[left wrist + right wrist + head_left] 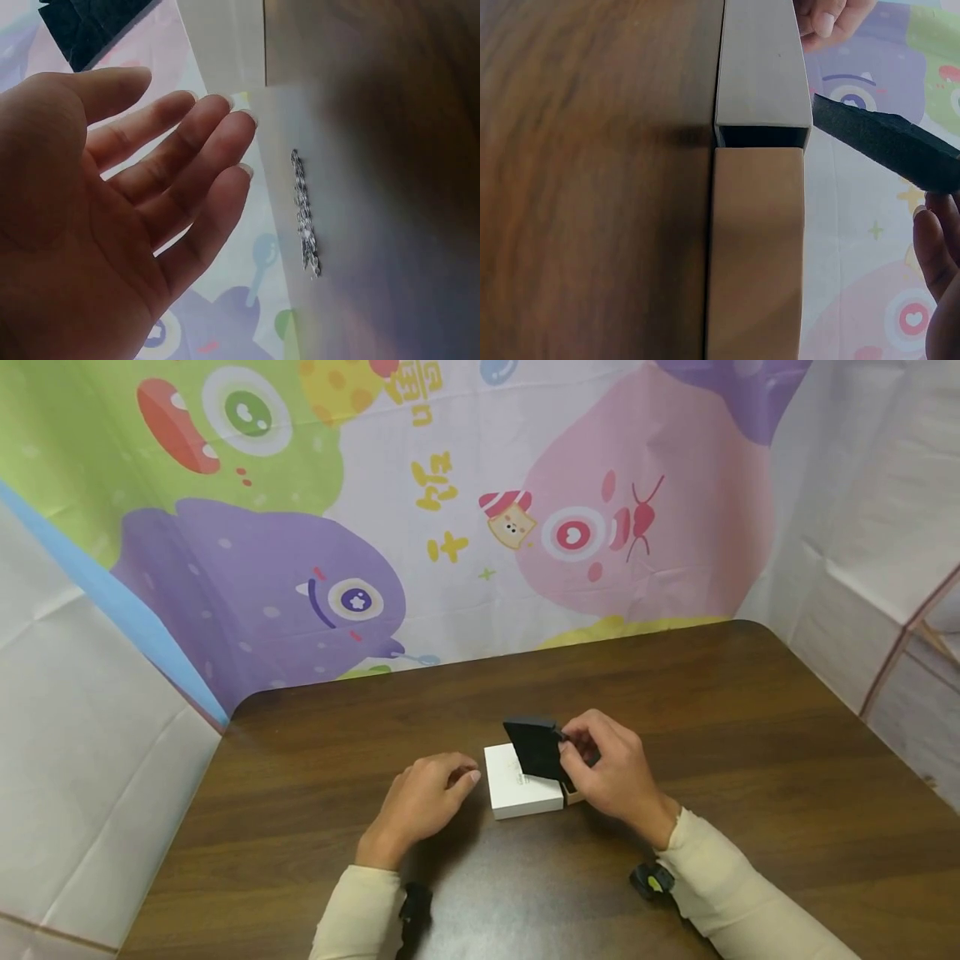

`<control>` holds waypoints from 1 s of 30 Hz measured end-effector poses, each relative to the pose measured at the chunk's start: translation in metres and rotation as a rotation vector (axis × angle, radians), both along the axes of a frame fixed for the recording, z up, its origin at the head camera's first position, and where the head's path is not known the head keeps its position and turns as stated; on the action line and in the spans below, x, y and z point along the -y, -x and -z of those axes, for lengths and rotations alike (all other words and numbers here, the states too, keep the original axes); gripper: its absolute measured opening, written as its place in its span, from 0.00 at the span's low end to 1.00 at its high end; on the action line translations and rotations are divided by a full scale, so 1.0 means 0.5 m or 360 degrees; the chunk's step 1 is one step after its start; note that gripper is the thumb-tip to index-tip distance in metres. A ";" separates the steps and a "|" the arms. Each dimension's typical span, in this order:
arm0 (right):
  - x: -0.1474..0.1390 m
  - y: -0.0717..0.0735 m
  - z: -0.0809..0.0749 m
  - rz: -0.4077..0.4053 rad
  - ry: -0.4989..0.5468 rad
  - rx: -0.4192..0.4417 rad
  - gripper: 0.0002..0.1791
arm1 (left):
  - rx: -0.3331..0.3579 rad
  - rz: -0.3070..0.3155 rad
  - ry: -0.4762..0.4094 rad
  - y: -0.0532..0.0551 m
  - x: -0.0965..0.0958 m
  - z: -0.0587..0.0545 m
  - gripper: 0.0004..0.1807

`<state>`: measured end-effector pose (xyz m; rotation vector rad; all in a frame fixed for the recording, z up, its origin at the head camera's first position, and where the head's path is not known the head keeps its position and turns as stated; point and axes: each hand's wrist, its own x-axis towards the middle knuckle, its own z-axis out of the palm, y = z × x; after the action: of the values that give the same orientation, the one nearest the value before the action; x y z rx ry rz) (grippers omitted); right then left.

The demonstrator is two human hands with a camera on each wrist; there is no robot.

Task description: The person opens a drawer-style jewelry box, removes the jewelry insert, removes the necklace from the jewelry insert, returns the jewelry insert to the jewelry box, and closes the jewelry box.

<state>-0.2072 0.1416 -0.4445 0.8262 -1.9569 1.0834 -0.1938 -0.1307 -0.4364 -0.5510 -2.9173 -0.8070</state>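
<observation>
My right hand (611, 768) pinches a thin black foam pad (536, 747) by its edge, holding it tilted above a small white box sleeve (504, 789). A brown cardboard drawer (757, 240) sticks part way out of the sleeve's right end, and a dark gap shows at the mouth. To the left of the box, my left hand (423, 802) hovers with relaxed, slightly bent fingers and nothing in its palm. In the left wrist view a silver chain (304, 214) lies on the table beyond my fingertips. The drawer's inside cannot be seen.
The brown wooden table (300, 877) spreads around the box. Behind its far edge hangs a cartoon-printed cloth (465, 610); pale fabric walls (75, 735) stand at both sides. A dark wrist device (651, 881) sits at my right cuff.
</observation>
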 end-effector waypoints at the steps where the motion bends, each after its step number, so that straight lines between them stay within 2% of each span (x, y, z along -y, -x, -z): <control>1: 0.000 -0.001 -0.001 0.0001 -0.0002 0.0003 0.05 | 0.0012 0.0004 -0.0002 0.001 -0.002 0.000 0.12; 9: -0.004 0.003 0.001 0.0004 -0.0013 -0.0021 0.06 | 0.0042 0.0038 -0.0027 0.007 -0.013 0.000 0.16; 19: -0.007 0.004 -0.001 0.0002 -0.0044 -0.0018 0.05 | -0.0042 0.0131 0.0030 0.006 -0.024 0.007 0.17; 26: -0.008 0.003 -0.001 0.0003 -0.0049 -0.0011 0.05 | -0.0035 0.0139 0.0082 0.003 -0.028 0.011 0.18; 30: -0.008 0.007 -0.002 -0.0007 -0.0047 -0.0046 0.06 | 0.0008 0.0122 0.0102 0.002 -0.029 0.009 0.19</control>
<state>-0.2106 0.1456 -0.4434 0.8575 -1.9520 1.0418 -0.1948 -0.1163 -0.4408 -0.6707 -2.9519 -0.7255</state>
